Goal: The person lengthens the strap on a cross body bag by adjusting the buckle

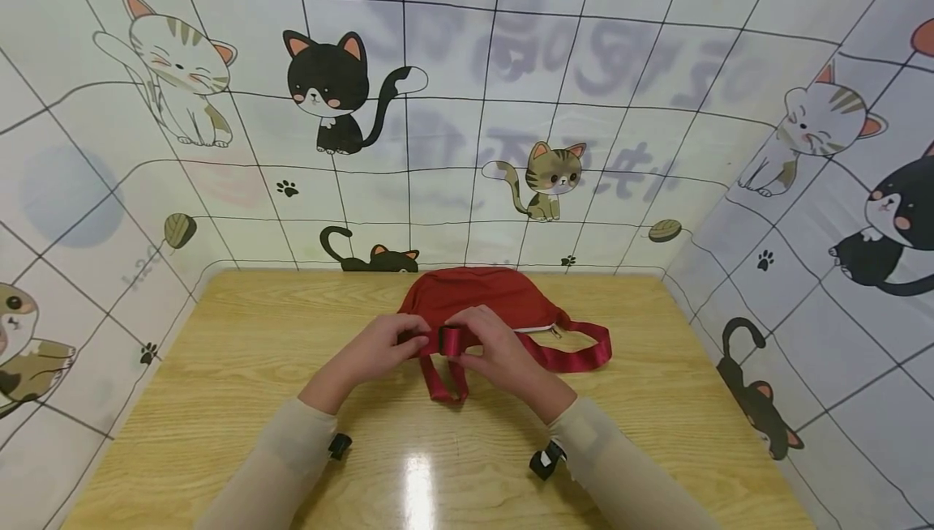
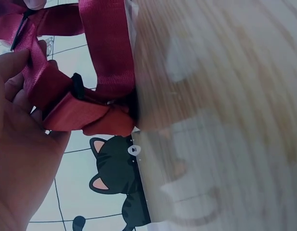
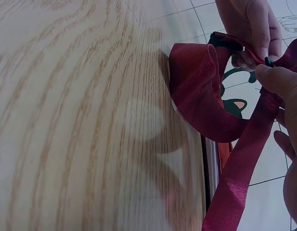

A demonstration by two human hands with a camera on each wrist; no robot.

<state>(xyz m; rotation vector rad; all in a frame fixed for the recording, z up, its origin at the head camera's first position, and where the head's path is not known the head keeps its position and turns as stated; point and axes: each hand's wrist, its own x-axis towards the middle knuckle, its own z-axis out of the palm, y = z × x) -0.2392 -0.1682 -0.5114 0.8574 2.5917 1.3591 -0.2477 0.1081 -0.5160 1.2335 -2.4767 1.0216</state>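
Observation:
A red waist bag (image 1: 481,295) lies on the wooden table, a white zipper (image 1: 536,328) along its near right edge. In front of it, both hands hold its shiny dark red strap (image 1: 584,358) at a black buckle (image 1: 441,340). My left hand (image 1: 379,349) pinches the webbing on the buckle's left side. On the other side, the thumb and fingers of my right hand (image 1: 502,356) grip the strap close to the buckle. A strap loop (image 1: 443,392) hangs toward me between the hands. The left wrist view shows another black fitting (image 2: 78,86) beside the left hand.
The wooden table (image 1: 255,335) reaches a back wall (image 1: 452,133) and side walls covered in cat-print sheeting. Small black devices are strapped at the left wrist (image 1: 340,445) and the right wrist (image 1: 547,460). A strap loop extends right of the bag.

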